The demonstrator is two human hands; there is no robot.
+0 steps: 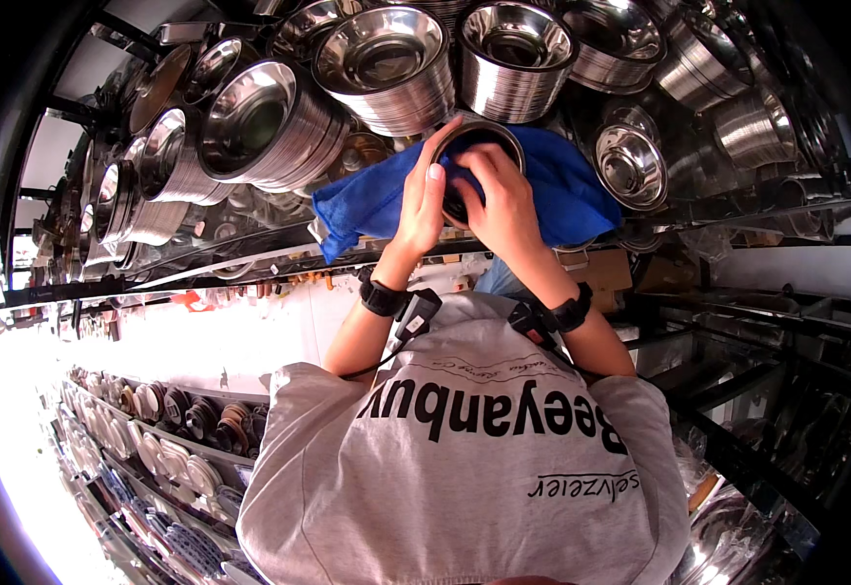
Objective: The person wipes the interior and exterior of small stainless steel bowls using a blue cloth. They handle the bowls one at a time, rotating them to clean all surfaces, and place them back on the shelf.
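Note:
A metal bowl (511, 141) is tipped so that its mouth faces me. My left hand (422, 199) grips its left side, with the thumb up along the rim and the fingers behind the wall. Inside the bowl are the curled fingers of my right hand (504, 201), pressed on a dark blue fold that looks like part of the cloth. The blue cloth (568, 186) spreads out behind and on both sides of the bowl, over the shelf edge. My right fingertips are partly hidden within the bowl.
Tall stacks of steel bowls (403, 91) line the shelf beyond my hands, with more stacked basins (279, 139) at left. A single shiny bowl (630, 167) leans right of the cloth. The shelf's dark front edge (308, 261) runs beneath my forearms. Lower left, racks hold dishes (177, 461).

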